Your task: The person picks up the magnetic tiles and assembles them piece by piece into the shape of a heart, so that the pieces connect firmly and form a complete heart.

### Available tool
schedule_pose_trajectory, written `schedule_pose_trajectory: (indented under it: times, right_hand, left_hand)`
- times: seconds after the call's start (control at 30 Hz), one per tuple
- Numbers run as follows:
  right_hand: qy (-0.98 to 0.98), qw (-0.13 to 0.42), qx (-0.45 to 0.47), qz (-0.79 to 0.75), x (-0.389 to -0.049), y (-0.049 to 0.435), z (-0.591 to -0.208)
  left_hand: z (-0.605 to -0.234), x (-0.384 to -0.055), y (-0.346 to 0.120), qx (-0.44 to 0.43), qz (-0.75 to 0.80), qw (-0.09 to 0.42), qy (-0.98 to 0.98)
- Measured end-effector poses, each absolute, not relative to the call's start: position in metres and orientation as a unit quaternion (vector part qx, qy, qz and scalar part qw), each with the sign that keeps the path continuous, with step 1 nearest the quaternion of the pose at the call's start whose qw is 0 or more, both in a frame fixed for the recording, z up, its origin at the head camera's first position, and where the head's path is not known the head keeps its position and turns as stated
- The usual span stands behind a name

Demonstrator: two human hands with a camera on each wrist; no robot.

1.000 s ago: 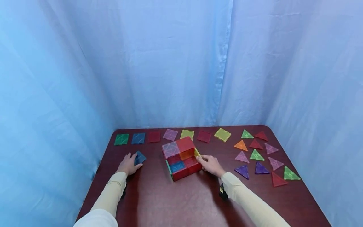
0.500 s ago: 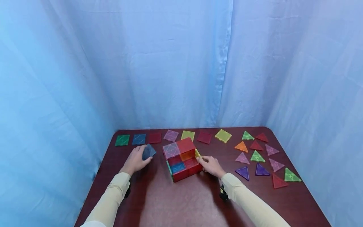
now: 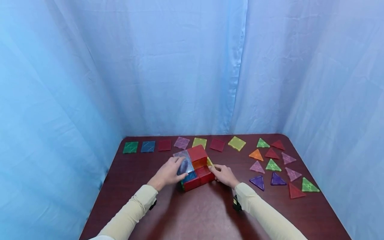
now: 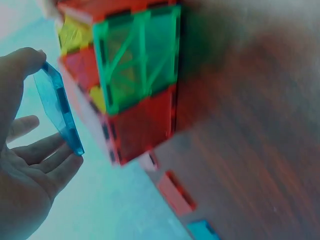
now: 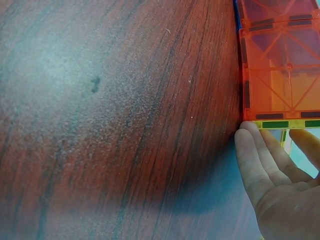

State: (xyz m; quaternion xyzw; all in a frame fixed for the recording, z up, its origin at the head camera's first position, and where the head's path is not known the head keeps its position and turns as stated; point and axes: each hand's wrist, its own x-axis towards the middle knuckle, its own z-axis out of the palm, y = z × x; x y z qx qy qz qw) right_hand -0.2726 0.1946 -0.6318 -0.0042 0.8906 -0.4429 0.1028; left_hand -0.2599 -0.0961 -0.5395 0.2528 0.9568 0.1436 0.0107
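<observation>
My left hand (image 3: 168,172) pinches a blue square magnetic tile (image 4: 56,102) by opposite edges, thumb on one and fingertips on the other. The tile is tilted, over the left part of a boxy magnetic-tile structure (image 3: 198,182) and apart from its green side tile (image 4: 137,60) in the left wrist view. The structure has a low red front, an open front section and a taller rear topped by a red tile (image 3: 197,153). At its right end, my right hand (image 3: 224,175) grips the yellow side tile (image 3: 210,162), thumb and fingers at its edge. The left hand hides part of the structure.
Along the table's far edge lies a row of loose square tiles, from a green tile (image 3: 130,147) to a yellow tile (image 3: 237,143). Several triangular tiles, such as a purple triangle (image 3: 278,179), lie flat at the right. Blue curtains (image 3: 180,66) surround the table (image 3: 207,220).
My left hand has lifted the blue tile off the table at the left and carried it rightward to the structure. The right hand has stayed at the structure's right end.
</observation>
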Motion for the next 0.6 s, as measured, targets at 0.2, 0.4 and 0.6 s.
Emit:
schedule_pose_trajectory:
  times: [0.2,0.4,0.6]
  right_hand:
    - [0.890,0.102,-0.009,-0.444,-0.272,0.195,-0.629]
    - [0.889,0.104,-0.009,-0.446,-0.271,0.195,-0.628]
    - [0.890,0.107,-0.008,-0.444,-0.271,0.194,-0.626]
  left_hand:
    - [-0.547,-0.256,-0.084,0.265,0.119,0.017,0.957]
    - [-0.551,-0.254,-0.079,0.273,0.104,0.012,0.956]
    - [-0.557,-0.248,-0.075,0.274,0.097,0.005,0.957]
